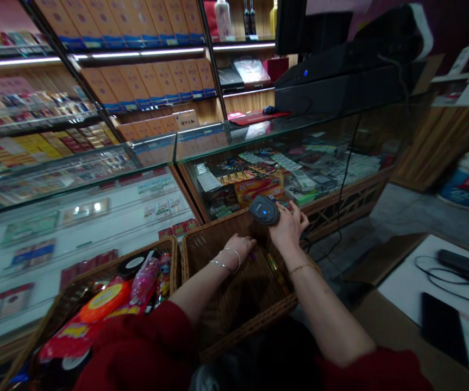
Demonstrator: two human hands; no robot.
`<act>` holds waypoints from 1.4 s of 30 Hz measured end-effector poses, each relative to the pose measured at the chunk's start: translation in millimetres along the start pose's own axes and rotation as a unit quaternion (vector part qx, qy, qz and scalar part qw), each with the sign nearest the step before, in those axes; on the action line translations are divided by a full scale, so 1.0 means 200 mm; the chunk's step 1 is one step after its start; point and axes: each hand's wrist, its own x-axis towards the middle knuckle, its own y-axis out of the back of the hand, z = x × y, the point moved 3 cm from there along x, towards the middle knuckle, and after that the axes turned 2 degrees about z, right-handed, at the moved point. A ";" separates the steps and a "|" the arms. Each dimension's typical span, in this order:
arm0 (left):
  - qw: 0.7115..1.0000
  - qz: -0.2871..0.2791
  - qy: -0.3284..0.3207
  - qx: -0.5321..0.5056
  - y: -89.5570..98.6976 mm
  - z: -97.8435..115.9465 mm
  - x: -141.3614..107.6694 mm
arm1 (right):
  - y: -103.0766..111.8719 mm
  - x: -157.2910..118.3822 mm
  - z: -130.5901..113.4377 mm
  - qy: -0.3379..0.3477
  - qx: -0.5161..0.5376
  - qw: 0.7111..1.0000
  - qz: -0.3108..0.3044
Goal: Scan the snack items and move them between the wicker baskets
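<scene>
Item 1. Wall shelving (107, 81), far left and upper left: cartons and packets are ranked face-out in rows, lit by strip lights, presumably so that labels can be read from the counter.

Item 2. Glass display counter (95, 184), left to centre: smaller packets are laid flat beneath the glass top.

Item 3. Left wicker basket (95, 277), lower left: it is filled with bright wrapped goods, an orange round lid (106, 301) lying uppermost.

Item 4. Right wicker basket (234, 320), centre: its far rim is set against the counter base; what it holds is too dark to make out.

Item 5. Left hand (240, 245): bangles are worn at the wrist. The hand is lowered into the right basket with fingers curled under; whether anything is gripped cannot be told.

Item 6. Barcode scanner (263, 210): it is held just above the far rim of the right basket, its lit blue dot upward, likely angled down for reading goods below.

Item 7. Right hand (289, 222): the fingers are wrapped firmly about the scanner's handle.

Item 8. Till equipment (340, 70), upper right, is placed on the counter top, a cable trailing down.

Item 9. White desk (462, 315), lower right, bears dark devices and a cord.
</scene>
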 end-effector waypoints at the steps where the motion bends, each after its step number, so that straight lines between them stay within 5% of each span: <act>1: 1.000 -0.007 0.011 0.002 0.01 -0.03 -0.01 | 0.00 0.00 0.00 -0.001 0.003 1.000 0.002; 7: 0.995 -0.004 0.102 0.015 0.12 -0.17 -0.17 | -0.01 -0.01 0.00 0.006 0.019 1.000 0.011; 14: 0.976 0.073 0.207 0.007 0.32 -0.26 -0.53 | -0.01 -0.05 -0.03 0.053 0.013 0.999 0.001; 22: 0.919 0.266 0.284 -0.061 0.34 -0.29 -0.84 | 0.05 -0.11 -0.21 0.194 0.015 0.980 -0.034; 31: 0.896 0.270 0.353 -0.027 0.25 -0.28 -0.92 | 0.03 -0.26 -0.39 0.265 0.036 0.962 -0.047; 42: 0.897 0.250 0.357 -0.076 0.21 -0.30 -0.93 | -0.01 -0.34 -0.35 0.280 0.031 0.958 -0.050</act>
